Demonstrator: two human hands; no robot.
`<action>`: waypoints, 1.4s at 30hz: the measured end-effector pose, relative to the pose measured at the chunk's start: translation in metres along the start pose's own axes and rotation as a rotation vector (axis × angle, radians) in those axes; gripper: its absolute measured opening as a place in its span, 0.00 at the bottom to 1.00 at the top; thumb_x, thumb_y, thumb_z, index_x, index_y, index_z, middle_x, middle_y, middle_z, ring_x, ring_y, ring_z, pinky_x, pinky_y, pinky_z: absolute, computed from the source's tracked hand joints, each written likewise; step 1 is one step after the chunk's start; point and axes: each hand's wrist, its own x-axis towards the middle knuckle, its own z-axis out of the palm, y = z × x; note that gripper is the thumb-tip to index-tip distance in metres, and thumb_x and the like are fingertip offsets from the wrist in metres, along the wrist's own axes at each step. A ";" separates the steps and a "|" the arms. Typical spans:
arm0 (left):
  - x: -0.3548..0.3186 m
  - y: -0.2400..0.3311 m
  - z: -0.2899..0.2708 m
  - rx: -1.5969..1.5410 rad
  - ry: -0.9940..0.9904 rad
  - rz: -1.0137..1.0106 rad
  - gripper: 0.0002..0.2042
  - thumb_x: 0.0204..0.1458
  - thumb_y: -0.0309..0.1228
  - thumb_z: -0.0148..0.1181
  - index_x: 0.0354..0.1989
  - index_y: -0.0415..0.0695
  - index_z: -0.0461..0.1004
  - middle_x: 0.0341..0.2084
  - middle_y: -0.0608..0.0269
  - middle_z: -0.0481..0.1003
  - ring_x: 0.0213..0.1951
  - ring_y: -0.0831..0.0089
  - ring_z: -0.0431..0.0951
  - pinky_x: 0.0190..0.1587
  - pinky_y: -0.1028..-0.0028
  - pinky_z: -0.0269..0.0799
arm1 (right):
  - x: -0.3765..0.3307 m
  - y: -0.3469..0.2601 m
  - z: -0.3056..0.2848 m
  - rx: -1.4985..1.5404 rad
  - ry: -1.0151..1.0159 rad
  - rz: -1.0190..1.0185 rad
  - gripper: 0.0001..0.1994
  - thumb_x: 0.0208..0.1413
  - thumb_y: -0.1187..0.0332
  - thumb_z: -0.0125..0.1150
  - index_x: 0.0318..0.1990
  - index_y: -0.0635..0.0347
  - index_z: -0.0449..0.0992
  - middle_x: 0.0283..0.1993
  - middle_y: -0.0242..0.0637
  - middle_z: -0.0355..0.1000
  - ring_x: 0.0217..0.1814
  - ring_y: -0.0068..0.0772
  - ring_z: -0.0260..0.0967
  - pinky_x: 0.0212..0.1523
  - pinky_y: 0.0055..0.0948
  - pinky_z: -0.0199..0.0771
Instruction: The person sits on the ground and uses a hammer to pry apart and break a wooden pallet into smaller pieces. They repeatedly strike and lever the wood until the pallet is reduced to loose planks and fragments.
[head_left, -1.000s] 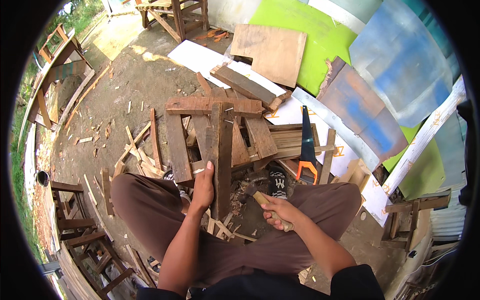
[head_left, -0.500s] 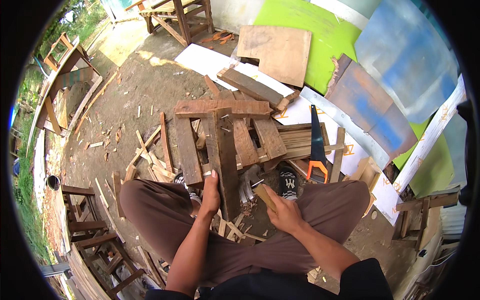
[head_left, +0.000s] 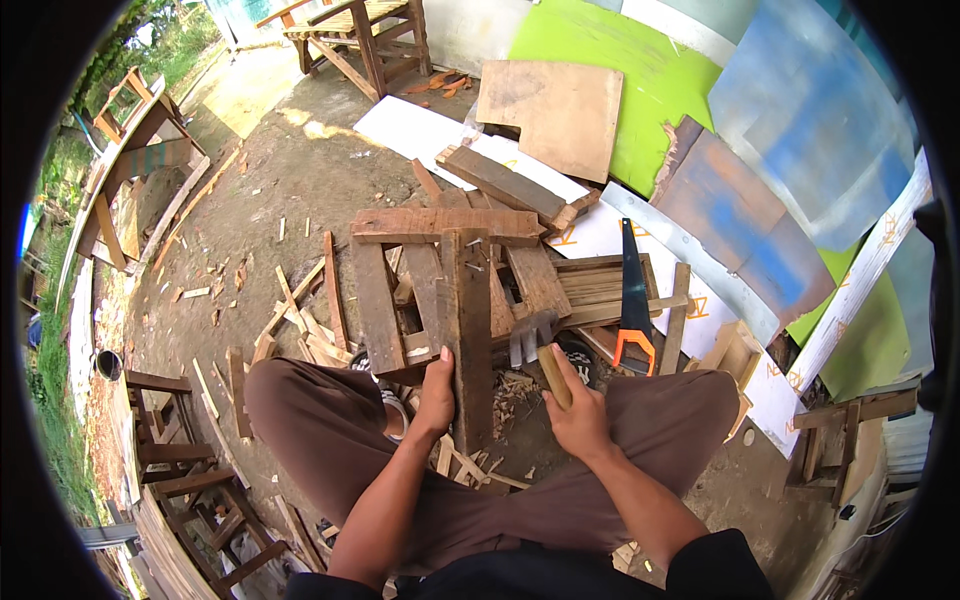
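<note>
My left hand (head_left: pixel 437 395) is wrapped round the lower left edge of a thick brown wooden beam (head_left: pixel 472 355), which stands on end between my knees. Several nails (head_left: pixel 475 262) stick out near the beam's far end. Behind it lies a wooden frame (head_left: pixel 445 226) of dark planks, overlapped by the beam. In my right hand (head_left: pixel 580 418) is a hammer (head_left: pixel 554 378), gripped by its wooden handle. The metal head, smeared by motion, hovers right of the beam, apart from it.
A handsaw (head_left: pixel 635 290) with an orange handle lies at the right, near slatted wood (head_left: pixel 605 287). Offcuts (head_left: pixel 300 315) litter the ground to the left. Large painted sheets (head_left: pixel 745 235) lie at the far right. Wooden stools (head_left: pixel 185 450) stand at the lower left.
The hammer has swung away and to the right, its handle now more upright. My left hand and the beam have shifted slightly right.
</note>
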 end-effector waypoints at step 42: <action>-0.019 -0.005 -0.012 0.448 -0.367 0.158 0.34 0.66 0.57 0.50 0.45 0.28 0.79 0.34 0.38 0.82 0.41 0.54 0.84 0.50 0.59 0.74 | 0.044 -0.085 -0.139 1.227 -1.156 1.045 0.30 0.77 0.64 0.44 0.81 0.47 0.42 0.30 0.33 0.59 0.14 0.17 0.59 0.06 0.19 0.61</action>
